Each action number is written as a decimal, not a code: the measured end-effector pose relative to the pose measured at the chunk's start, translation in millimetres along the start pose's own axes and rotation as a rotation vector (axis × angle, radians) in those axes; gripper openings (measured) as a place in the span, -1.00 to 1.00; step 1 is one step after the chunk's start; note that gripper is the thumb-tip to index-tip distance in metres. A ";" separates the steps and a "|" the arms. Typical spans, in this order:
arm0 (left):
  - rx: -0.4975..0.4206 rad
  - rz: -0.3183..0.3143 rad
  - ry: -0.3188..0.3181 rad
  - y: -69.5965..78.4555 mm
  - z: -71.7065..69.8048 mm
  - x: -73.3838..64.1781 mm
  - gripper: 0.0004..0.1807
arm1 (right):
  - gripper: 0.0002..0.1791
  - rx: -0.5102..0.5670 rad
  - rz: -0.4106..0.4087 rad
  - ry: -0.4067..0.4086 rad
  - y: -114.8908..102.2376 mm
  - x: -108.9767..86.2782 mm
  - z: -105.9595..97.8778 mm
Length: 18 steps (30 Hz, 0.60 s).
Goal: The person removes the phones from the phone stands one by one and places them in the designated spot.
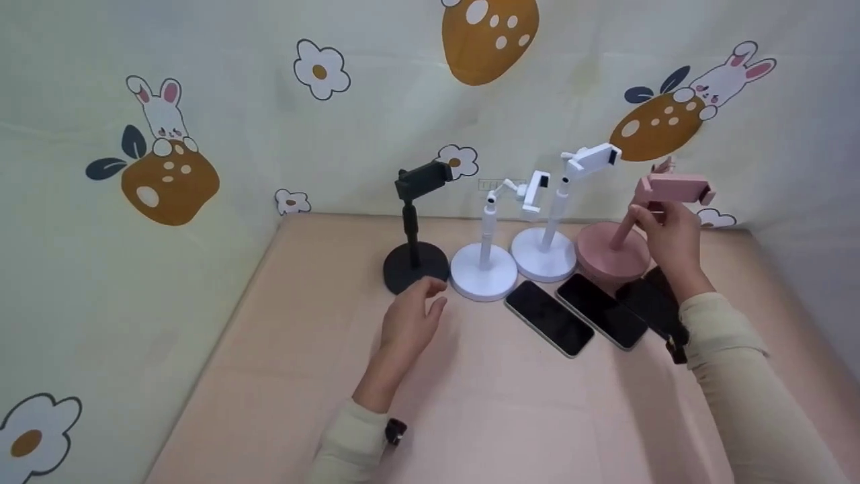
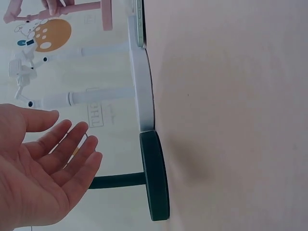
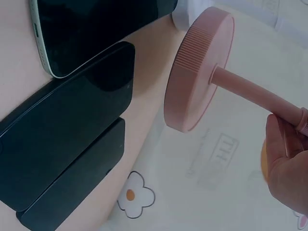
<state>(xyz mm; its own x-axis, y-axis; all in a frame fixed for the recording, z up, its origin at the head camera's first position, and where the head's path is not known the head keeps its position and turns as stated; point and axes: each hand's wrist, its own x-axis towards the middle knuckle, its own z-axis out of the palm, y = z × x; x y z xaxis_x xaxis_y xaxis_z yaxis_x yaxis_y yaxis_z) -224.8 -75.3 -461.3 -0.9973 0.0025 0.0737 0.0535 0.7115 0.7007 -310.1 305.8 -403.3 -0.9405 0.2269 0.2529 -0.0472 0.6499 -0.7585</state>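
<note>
My right hand [image 1: 674, 238] grips the upper pole of a pink phone stand [image 1: 613, 252], just below its clamp. The stand's pole leans to the right in the head view; whether its round base rests flat I cannot tell. In the right wrist view, fingers wrap the pink pole [image 3: 257, 95]. My left hand [image 1: 411, 319] hovers before the base of a black phone stand [image 1: 411, 225], holding nothing. Its fingers [image 2: 72, 144] are loosely extended in the left wrist view. Between the black and pink stands are two white phone stands [image 1: 485, 272] [image 1: 545, 252].
In front of the stands lie a phone [image 1: 549, 318], a second phone [image 1: 601, 311] and a black phone [image 1: 652, 302], partly hidden by the right wrist. A pinkish cloth covers the table [image 1: 497, 417]. Behind it hangs a patterned backdrop [image 1: 376, 134].
</note>
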 end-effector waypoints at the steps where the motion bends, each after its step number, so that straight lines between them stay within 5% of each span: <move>1: 0.000 0.001 -0.001 0.0 0.1 0.0 -0.73 | -0.44 0.005 0.017 -0.003 2.2 3.0 -0.6; 10: 0.004 0.015 -0.007 0.9 2.4 -0.1 -0.72 | -0.42 -0.017 0.065 -0.002 18.2 20.1 2.1; 18: 0.003 0.024 -0.007 2.5 3.2 1.7 -0.72 | -0.47 -0.014 0.014 0.017 26.9 23.6 13.5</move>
<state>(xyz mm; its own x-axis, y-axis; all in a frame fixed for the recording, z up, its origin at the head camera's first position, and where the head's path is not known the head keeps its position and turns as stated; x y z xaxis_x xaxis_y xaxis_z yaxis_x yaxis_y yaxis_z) -226.5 -71.3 -461.7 -0.9960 0.0241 0.0857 0.0772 0.7131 0.6968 -338.1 318.9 -425.9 -0.9351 0.2487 0.2526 -0.0289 0.6567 -0.7536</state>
